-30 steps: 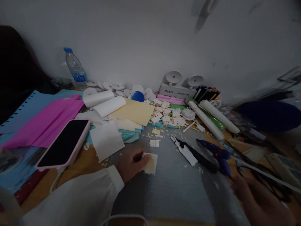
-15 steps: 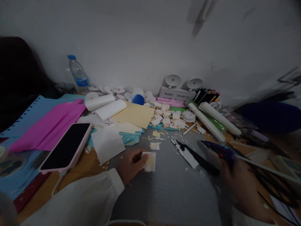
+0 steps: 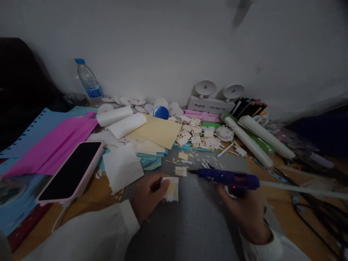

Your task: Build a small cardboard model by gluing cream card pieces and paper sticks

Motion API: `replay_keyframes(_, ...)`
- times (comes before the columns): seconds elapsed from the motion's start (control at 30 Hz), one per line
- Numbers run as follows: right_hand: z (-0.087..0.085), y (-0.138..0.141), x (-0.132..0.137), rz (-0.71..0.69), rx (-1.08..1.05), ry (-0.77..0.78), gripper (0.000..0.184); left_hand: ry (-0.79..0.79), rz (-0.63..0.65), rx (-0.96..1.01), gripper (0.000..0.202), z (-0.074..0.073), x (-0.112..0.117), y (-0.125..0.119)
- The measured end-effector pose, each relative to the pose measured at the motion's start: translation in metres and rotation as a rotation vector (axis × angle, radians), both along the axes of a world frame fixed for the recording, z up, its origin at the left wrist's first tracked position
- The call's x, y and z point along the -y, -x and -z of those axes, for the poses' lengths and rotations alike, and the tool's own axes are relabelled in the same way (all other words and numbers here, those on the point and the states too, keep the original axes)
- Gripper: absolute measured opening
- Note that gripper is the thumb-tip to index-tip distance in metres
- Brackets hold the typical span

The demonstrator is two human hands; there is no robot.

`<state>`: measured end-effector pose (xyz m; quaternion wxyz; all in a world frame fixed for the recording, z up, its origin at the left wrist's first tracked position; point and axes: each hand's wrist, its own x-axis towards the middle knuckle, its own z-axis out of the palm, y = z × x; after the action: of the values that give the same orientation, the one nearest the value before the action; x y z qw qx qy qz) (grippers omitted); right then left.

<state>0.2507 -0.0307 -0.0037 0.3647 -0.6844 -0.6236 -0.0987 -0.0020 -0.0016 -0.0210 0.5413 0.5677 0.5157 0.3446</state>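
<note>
Cream flat scraps [image 3: 183, 156] lie beyond the white paper square [image 3: 174, 185] my left grip [image 3: 148, 195] pinches; my right grip [image 3: 247, 212] clasps a blue plastic glue gun [image 3: 224, 177].

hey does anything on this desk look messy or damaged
Yes: small scraps lie scattered over the far part of the grey mat, like offcuts, and the white paper piece in the left hand has an uneven, ragged-looking lower edge.

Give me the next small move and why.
Probably ease the blue glue gun toward the white paper square: the left hand pinches that square, the right hand holds the gun, and its dark nozzle points leftward, apart from the square.
</note>
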Motion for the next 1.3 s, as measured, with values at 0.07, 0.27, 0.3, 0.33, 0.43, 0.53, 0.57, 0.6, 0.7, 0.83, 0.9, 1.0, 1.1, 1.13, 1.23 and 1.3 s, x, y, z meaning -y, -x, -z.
replay_keyframes(0.07,0.008,0.002,0.004,-0.092,0.055,-0.004,0.024,-0.001,0.01,-0.024,0.036,0.001,0.0,0.0)
replay_keyframes(0.27,0.012,0.005,0.009,-0.17,0.093,0.043,0.019,0.049,-0.001,-0.018,0.035,-0.002,0.0,-0.003)
replay_keyframes(0.3,0.012,0.005,0.009,-0.173,0.092,0.054,0.018,0.056,0.004,-0.012,0.035,-0.003,0.0,-0.003)
replay_keyframes(0.33,0.012,0.006,0.01,-0.176,0.09,0.071,0.017,0.059,0.009,-0.007,0.034,-0.004,0.001,-0.003)
replay_keyframes(0.43,0.015,0.006,0.01,-0.157,0.101,0.104,0.017,0.066,0.018,-0.004,0.035,-0.006,0.001,-0.004)
replay_keyframes(0.53,0.018,0.005,0.009,-0.14,0.155,0.089,0.02,0.072,0.02,-0.003,0.036,-0.006,0.0,-0.004)
replay_keyframes(0.57,0.018,0.006,0.009,-0.147,0.174,0.068,0.02,0.074,0.02,0.0,0.037,-0.005,0.0,-0.005)
replay_keyframes(0.6,0.019,0.006,0.008,-0.161,0.19,0.046,0.019,0.078,0.022,0.006,0.037,-0.004,0.0,-0.005)
replay_keyframes(0.7,0.018,0.007,0.006,-0.213,0.226,-0.01,0.018,0.087,0.032,0.04,0.036,-0.002,0.0,-0.005)
replay_keyframes(0.83,0.018,0.007,0.006,-0.224,0.26,-0.035,0.019,0.071,0.042,0.055,0.035,0.001,0.0,-0.004)
replay_keyframes(0.9,0.018,0.007,0.006,-0.225,0.27,-0.031,0.02,0.07,0.055,0.053,0.034,0.001,0.0,-0.004)
replay_keyframes(1.0,0.017,0.007,0.006,-0.235,0.287,-0.031,0.021,0.091,0.06,0.064,0.035,-0.001,-0.001,-0.003)
replay_keyframes(1.1,0.016,0.008,0.006,-0.243,0.296,-0.027,0.021,0.084,0.046,0.065,0.035,-0.001,0.0,-0.004)
replay_keyframes(1.13,0.015,0.008,0.006,-0.243,0.294,-0.019,0.021,0.074,0.045,0.065,0.034,0.0,0.001,-0.004)
replay_keyframes(1.23,0.014,0.008,0.006,-0.249,0.288,-0.006,0.019,0.064,0.059,0.066,0.034,0.0,0.001,-0.004)
replay_keyframes(1.3,0.014,0.008,0.007,-0.26,0.287,-0.01,0.019,0.071,0.059,0.065,0.034,-0.001,0.001,-0.005)
